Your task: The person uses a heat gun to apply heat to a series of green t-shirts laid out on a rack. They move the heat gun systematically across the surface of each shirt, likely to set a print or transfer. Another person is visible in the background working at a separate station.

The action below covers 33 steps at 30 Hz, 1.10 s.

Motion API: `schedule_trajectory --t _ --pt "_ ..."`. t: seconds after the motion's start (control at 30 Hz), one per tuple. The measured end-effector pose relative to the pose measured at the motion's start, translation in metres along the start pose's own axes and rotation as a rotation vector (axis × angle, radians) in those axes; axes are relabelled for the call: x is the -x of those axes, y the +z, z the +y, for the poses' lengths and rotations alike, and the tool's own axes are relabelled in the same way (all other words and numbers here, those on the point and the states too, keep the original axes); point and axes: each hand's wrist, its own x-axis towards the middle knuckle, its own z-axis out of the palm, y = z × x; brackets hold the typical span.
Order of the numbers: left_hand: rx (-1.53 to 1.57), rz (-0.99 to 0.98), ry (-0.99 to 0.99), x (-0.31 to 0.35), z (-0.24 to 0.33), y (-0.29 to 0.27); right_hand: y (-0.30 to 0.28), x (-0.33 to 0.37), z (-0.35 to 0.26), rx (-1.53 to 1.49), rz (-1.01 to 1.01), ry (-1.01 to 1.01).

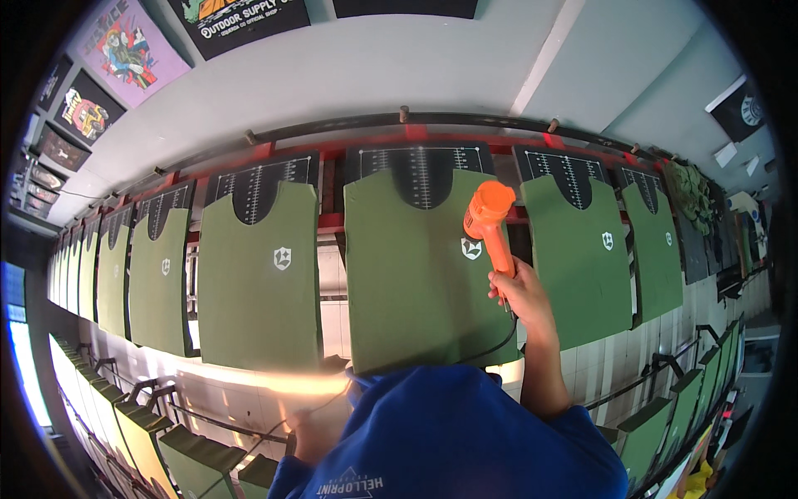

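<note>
My right hand (pixel 525 293) is wrapped round the handle of an orange hair dryer (pixel 492 218). Its round head hangs over the white shield print (pixel 471 249) on a green shirt panel (pixel 407 283), covering part of that print. The panel lies over a black ruled board (pixel 426 179), whose marked top shows at the neckline. From the handle a dark cord (pixel 497 348) curves down toward my body. My left hand (pixel 317 434) is low at my left side, pale and blurred near a thin cord-like line; its fingers cannot be made out.
More green panels with shield prints lie on boards to the left (pixel 258 283) and right (pixel 578 266). A dark rail (pixel 332 125) with pegs runs behind them. Another row of green boards (pixel 195 457) stands behind me. Printed fabric pieces (pixel 133 50) hang on the wall.
</note>
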Motion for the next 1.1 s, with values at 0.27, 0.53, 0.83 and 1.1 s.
schedule_trajectory --t 0.27,0.53,0.83,1.1 --pt "0.143 -0.181 0.129 0.003 0.055 0.067 -0.004 0.004 0.006 -0.043 0.015 -0.002" --pt "-0.256 -0.140 0.631 -0.013 0.058 0.143 -0.006 0.008 0.006 -0.087 0.078 0.006" --pt "-0.388 -0.053 0.858 -0.069 0.025 0.150 -0.004 0.016 0.013 -0.062 0.084 0.004" --pt "-0.561 -0.099 0.714 -0.051 0.042 0.142 -0.001 0.020 0.008 -0.042 0.069 0.016"
